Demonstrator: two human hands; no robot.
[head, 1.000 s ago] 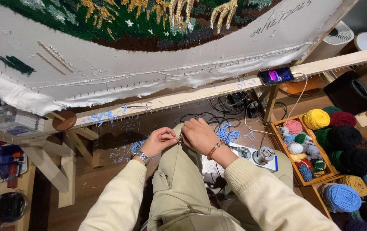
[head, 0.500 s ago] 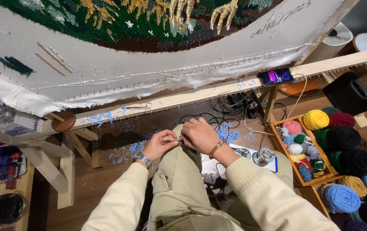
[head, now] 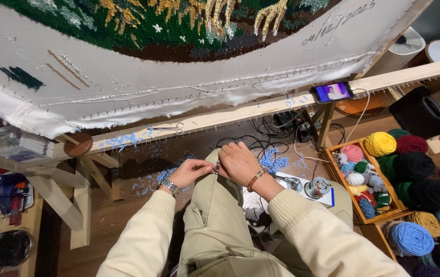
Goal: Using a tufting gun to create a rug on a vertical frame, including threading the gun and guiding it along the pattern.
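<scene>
Khaki-trousered knee [head: 215, 205] under both hands, left [head: 191, 172] and right [head: 238, 163], pinching a small metal tool [head: 217, 166]

Yarn box [head: 366, 187] right of knee [head: 215, 195]

Rough woven backing cloth [head: 127, 87]; bare wooden frame rail [head: 240, 110]; fuzzy yarn balls [head: 409, 169]; matt cotton trousers [head: 215, 220].

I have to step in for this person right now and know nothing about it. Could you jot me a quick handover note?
Left hand: fingertips pinching a small metal part over the knee.
Right hand: closed over the same part from the other side.
Around: tufted rug on the wooden frame above, scissors on its rail, blue yarn scraps on the floor, yarn box to the right.
Done: much of the rug is tufted.
Left: white border cloth is bare; what the part needs, I cannot tell.
</scene>
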